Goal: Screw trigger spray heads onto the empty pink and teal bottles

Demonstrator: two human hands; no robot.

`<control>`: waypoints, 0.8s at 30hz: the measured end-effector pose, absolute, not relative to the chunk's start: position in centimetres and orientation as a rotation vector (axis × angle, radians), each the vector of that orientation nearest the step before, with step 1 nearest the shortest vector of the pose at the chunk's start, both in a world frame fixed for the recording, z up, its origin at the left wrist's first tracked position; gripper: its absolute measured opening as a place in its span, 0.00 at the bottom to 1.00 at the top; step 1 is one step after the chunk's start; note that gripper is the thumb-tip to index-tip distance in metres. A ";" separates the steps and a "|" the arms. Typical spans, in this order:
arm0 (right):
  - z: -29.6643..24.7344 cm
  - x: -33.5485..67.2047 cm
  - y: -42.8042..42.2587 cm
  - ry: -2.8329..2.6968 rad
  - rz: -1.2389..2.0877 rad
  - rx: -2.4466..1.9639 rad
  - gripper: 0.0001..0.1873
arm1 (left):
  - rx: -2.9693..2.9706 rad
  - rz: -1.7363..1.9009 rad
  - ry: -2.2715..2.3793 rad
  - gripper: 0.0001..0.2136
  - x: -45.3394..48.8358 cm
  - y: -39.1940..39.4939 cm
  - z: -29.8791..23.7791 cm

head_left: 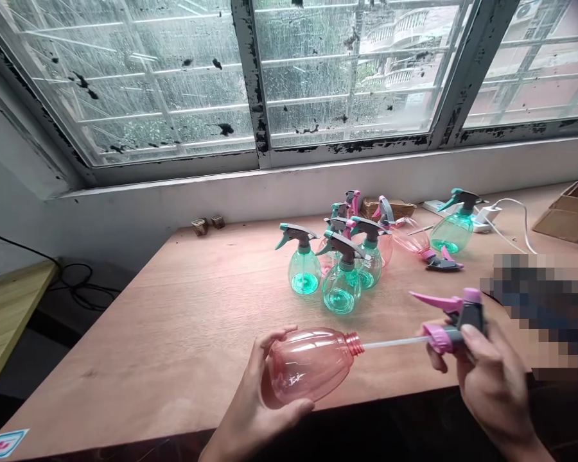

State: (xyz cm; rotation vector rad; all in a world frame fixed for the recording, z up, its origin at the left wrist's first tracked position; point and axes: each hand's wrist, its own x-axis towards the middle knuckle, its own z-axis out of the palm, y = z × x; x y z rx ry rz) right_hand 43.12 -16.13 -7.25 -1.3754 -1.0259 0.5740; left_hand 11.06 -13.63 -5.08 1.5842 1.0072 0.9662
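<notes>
A clear pink spray bottle body [311, 366] lies sideways in my left hand [260, 385], its threaded neck pointing right. My fingers wrap round its base end. My right hand [486, 372] grips a pink and grey spray trigger head [462, 321]. From that head a thin white dip tube [395, 343] runs left to the mouth of the bottle; its far end seems to be at or just inside the neck. The collar of the head is apart from the neck threads. Both hands are above the table's front edge.
Green spray bottles [341, 289] stand grouped behind my hands, with pink ones among them. One pink bottle [411, 237] lies on its side. A green bottle [453, 228] stands near a power strip [484, 218]. A cardboard box [568, 212] sits at the right of the wooden table [173, 340].
</notes>
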 end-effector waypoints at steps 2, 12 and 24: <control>-6.8 41.6 -15.6 -0.888 0.822 -1.198 0.18 | 1.587 0.988 1.007 0.35 10.9 -13.5 -5.2; -7.5 40.5 -14.0 -0.877 1.499 -1.001 0.29 | 1.343 1.074 1.001 0.43 12.8 -13.8 -4.6; -7.1 39.1 -13.6 -0.933 1.596 -1.053 0.26 | 1.186 1.034 1.020 0.42 13.9 -12.8 -4.3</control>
